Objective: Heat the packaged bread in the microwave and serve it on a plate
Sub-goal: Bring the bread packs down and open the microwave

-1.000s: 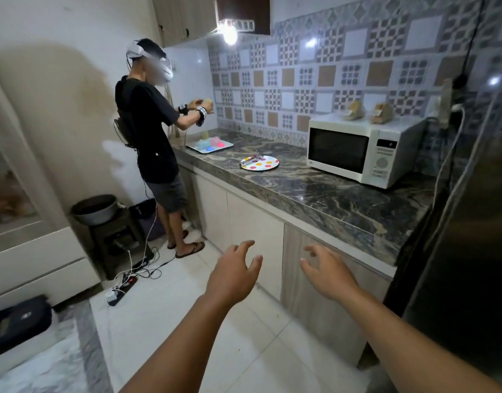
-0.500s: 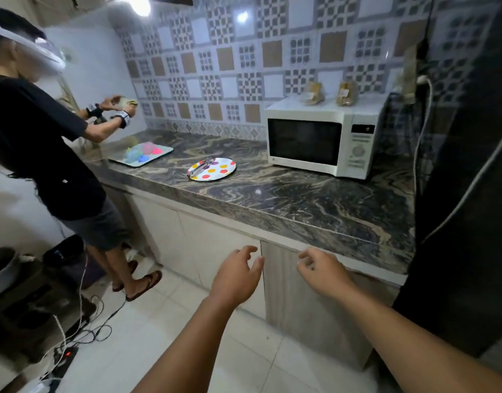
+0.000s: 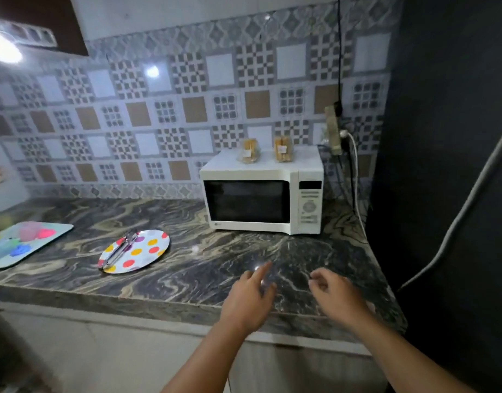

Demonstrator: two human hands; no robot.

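— Bread where?
— Two bread packs (image 3: 248,151), upper centre, on top of closed microwave (image 3: 262,201); probably kept there ready for heating.
— Hands?
— Left hand (image 3: 248,297) and right hand (image 3: 335,293), lower centre: fingers loose, holding nothing. Plate (image 3: 147,255) left, waiting for serving.

A bright lamp (image 3: 3,49) glares at upper left; the tiles (image 3: 152,71) reflect it. Right side dark, edges bowed, whole frame soft.
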